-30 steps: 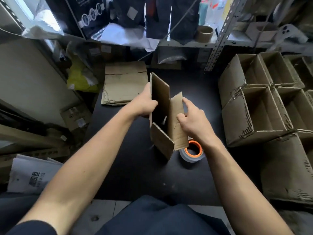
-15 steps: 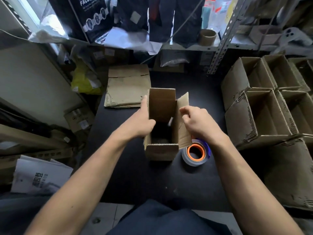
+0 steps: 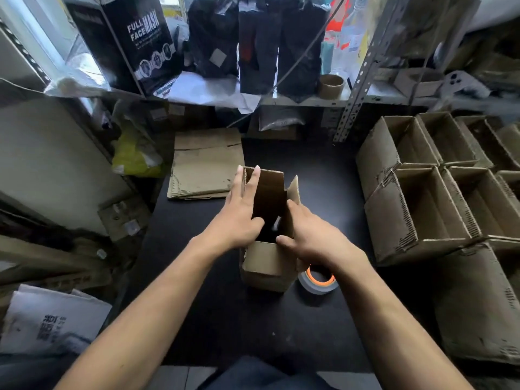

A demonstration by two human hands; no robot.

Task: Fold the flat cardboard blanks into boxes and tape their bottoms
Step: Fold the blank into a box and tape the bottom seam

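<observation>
Box (image 3: 267, 266): upright, mid-table (image 3: 202, 311), flaps open. Left hand (image 3: 239, 218): fingers straight against its left flap. Right hand (image 3: 312, 237): fingers curled over right wall. Tape roll (image 3: 318, 281): just right. Flat blanks (image 3: 205, 164): far left. Black carton (image 3: 135, 43): "FULL FACE MASK".

Dark black table (image 3: 230, 319) in the middle. Grey metal shelf (image 3: 309, 102) at the back, held by a post with holes (image 3: 356, 88). Pale wall (image 3: 47, 164) on the left. Bright daylight from a window (image 3: 31, 32) up in the left corner.
</observation>
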